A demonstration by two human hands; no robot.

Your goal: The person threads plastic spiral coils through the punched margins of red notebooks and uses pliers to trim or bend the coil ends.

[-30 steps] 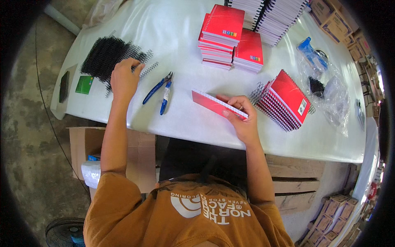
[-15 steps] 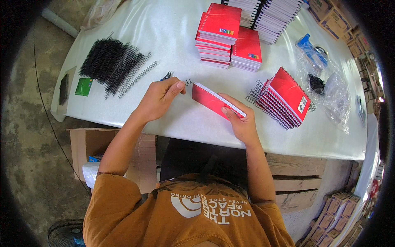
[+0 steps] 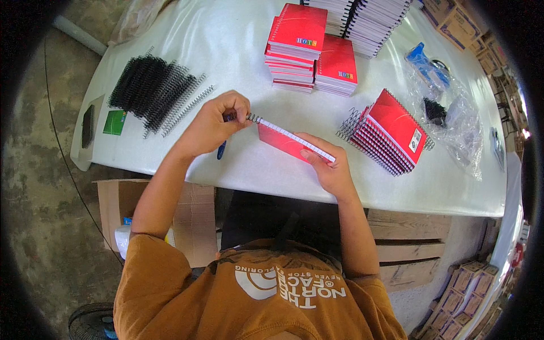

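My right hand [image 3: 324, 165] grips a small red notebook [image 3: 277, 141], thumb on the near side. Its white punched edge is turned up and slants down to the right. At the notebook's upper left end, a short stretch of black spiral coil [image 3: 254, 118] sticks out, pinched between the thumb and fingers of my left hand [image 3: 218, 119]. How far the coil runs through the holes is too small to tell. A blue-handled tool [image 3: 221, 150] shows below my left hand, the rest of it mostly hidden.
A heap of black spiral coils [image 3: 150, 93] lies left, beside a green card [image 3: 115, 122] and a dark phone-like slab [image 3: 88, 126]. Stacked red books [image 3: 297, 28] stand behind; coil-fitted notebooks [image 3: 391, 130] are piled right, near clear plastic wrap [image 3: 462, 136]. A cardboard box [image 3: 192, 221] sits below the table edge.
My left hand has moved up slightly and closed on the coil at the notebook's end. The blue handle has come into sight below it. The notebook has shifted a little left.
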